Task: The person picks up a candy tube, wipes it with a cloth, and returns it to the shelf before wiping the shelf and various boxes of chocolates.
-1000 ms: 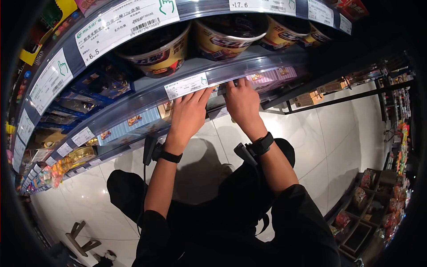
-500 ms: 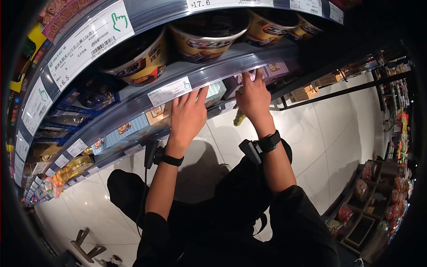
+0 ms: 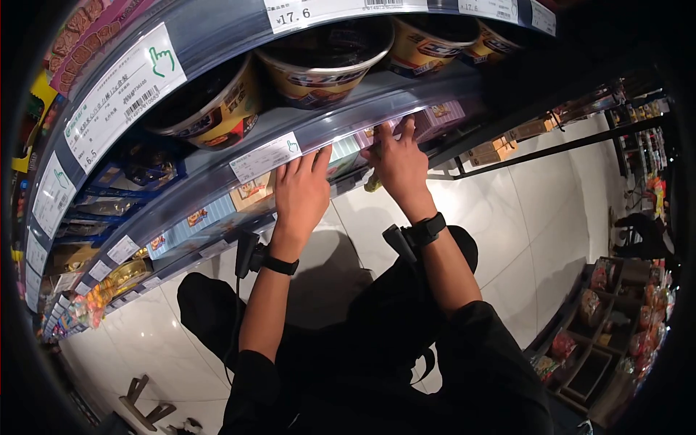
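Observation:
My left hand [image 3: 302,194] lies with fingers stretched out at the lower shelf's clear front edge, just right of a price label [image 3: 265,157]. Below its fingers are an orange-tan box [image 3: 249,193] and pale green boxes [image 3: 343,157]. My right hand [image 3: 401,167] reaches further along the same shelf, fingers spread, two of them extended at the pink-purple boxes [image 3: 442,116]. A small green item [image 3: 373,182] shows beside and below my right thumb, partly hidden; I cannot tell whether this hand holds it. Both wrists wear black straps with devices.
Yellow and black tubs [image 3: 325,72] stand on the shelf above. Light blue boxes [image 3: 197,217] and blue packets [image 3: 116,194] sit to the left. A pale tiled floor [image 3: 500,210] lies below; a compartmented display rack [image 3: 602,330] stands at right, a small wooden stool [image 3: 143,401] at lower left.
The view has shifted slightly, so the shelf sits further left and lower. My right hand has moved a little left and down; more of the pink-purple boxes shows. The green item is now less visible.

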`<state>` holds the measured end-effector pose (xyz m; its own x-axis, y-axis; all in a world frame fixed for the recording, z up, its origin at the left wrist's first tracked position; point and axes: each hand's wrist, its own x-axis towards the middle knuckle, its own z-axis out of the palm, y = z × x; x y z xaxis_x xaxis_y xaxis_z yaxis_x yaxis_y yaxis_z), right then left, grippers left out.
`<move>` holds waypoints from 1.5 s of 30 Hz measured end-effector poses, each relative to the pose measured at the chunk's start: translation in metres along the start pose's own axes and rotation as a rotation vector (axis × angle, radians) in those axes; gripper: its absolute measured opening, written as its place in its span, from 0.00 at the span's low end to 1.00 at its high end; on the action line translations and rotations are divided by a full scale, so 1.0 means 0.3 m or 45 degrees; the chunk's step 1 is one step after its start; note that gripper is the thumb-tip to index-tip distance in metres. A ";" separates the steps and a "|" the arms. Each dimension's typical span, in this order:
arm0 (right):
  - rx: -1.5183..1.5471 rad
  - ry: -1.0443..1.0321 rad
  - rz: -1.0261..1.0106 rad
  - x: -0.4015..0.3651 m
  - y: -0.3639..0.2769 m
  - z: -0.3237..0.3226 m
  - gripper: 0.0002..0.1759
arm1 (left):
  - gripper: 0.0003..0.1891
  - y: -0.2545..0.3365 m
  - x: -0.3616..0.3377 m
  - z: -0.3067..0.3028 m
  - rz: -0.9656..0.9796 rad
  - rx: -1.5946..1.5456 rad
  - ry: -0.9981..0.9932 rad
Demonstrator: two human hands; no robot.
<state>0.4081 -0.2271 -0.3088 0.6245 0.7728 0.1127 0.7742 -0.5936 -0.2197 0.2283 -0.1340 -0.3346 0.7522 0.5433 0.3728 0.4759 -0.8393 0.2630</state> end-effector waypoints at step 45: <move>-0.034 0.143 0.246 0.098 0.289 -0.013 0.38 | 0.30 0.023 0.007 -0.033 -0.079 -0.104 0.024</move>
<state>0.4940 -0.2567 -0.3209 0.7679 0.6152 0.1786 0.6405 -0.7352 -0.2219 0.2285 -0.1384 -0.3234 0.7137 0.5949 0.3698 0.4817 -0.8001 0.3574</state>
